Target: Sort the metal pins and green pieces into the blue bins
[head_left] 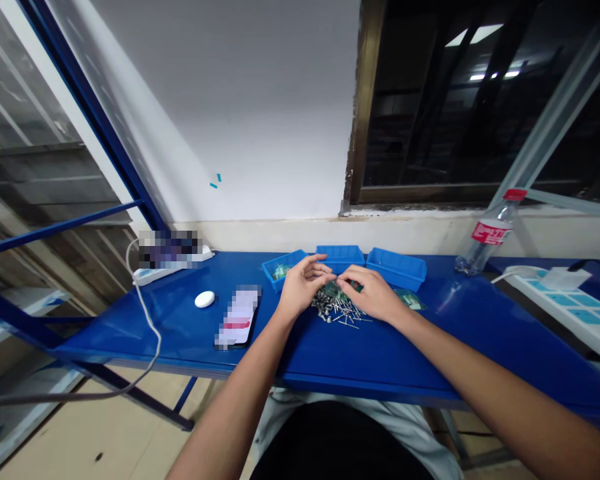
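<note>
Both hands meet over a pile of small metal rivets or screws (336, 309) on the blue table (325, 353). My left hand (306, 283) has its thumb and fingertips brought together at the pile's upper left. From the right, my right hand (369, 291) comes in with thumb and index finger pinched, its fingertips close to the left ones. Whatever lies between the fingertips is too small to name. Green-tinted plastic bags show under and beside the right hand, one bag (411, 300) lying to its right.
Behind the hands stand a left blue bin (273, 265) with small bags, a middle bin (340, 252) and a right bin (397, 268). A phone (239, 319), white round case (205, 299), cable (153, 327), bottle (487, 237) and power strip (575, 310) surround the work area.
</note>
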Motion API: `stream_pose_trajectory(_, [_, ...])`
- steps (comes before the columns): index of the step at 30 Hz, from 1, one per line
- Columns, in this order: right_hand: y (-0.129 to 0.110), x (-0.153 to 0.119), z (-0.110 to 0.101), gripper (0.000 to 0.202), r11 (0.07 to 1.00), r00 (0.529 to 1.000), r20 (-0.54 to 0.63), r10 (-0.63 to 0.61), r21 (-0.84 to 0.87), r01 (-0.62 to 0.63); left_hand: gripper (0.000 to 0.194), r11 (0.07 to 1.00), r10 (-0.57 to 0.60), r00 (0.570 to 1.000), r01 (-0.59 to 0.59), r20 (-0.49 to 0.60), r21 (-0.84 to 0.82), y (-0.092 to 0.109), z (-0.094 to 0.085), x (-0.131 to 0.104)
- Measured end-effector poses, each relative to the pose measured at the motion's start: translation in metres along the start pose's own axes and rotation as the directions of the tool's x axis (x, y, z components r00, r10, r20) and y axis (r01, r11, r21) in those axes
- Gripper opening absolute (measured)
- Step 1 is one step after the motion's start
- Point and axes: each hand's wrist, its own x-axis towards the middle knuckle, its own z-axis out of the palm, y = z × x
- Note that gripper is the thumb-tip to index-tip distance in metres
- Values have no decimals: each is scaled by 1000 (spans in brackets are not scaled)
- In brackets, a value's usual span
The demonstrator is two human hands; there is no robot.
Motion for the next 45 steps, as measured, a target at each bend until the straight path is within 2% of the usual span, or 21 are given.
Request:
stream_pose_trajectory(3, [2,0,3,21,999,999,-5,-38,-18,38,63,993,-49,998,54,48,-104,1,2,0])
stream_pose_trajectory(6, [5,1,4,19,1000,1000,-23,9,-9,-9,68,988,-62,996,70,61,-137,2,4,0])
stream_pose_trajectory(15, [36,11,-7,29,976,965,-149,217,65,-210,43,997,-53,986,61,-159,44,-10,-4,4])
stream_pose_trajectory(18, [48,18,-11,33,956,938,-194,288,11,-292,41,995,-53,980,67,-190,72,-13,-6,4])
stream_pose_trajectory(20, [53,20,-13,37,947,931,-222,289,-72,-312,41,993,-53,980,71,-192,91,-13,-6,4])
stream_pose_trajectory(23, [52,19,-14,34,955,962,-183,205,-180,-237,40,991,-47,980,70,-192,116,-12,-6,3])
stream_pose_trajectory(26, [43,13,-12,20,976,998,-36,44,-214,-50,39,987,-38,982,65,-184,147,-10,-6,1])
stream_pose_trajectory(28, [35,9,-8,16,973,995,73,-72,-213,86,38,984,-31,984,60,-175,168,-10,-6,0])
stream_pose_trajectory(30, [27,5,-3,15,968,978,157,-137,-189,166,38,981,-22,986,53,-166,185,-9,-6,-1])
stream_pose_trajectory(35, [19,1,7,15,957,963,219,-157,-206,203,37,975,0,988,34,-155,218,-9,-6,-2])
stream_pose_trajectory(38, [19,1,9,13,948,974,187,-130,-265,178,37,973,7,987,30,-159,230,-7,-5,-2])
stream_pose_trajectory(40, [19,2,9,16,954,988,120,-101,-270,130,36,967,15,987,27,-161,255,-6,-5,-2])
stream_pose_trajectory(43, [20,4,7,17,977,998,-67,-19,-212,5,34,938,42,990,8,-138,345,-2,-3,-2])
stream_pose_trajectory(45, [21,5,6,19,990,980,-186,75,-104,-95,34,919,73,992,-28,-100,394,0,-1,-2])
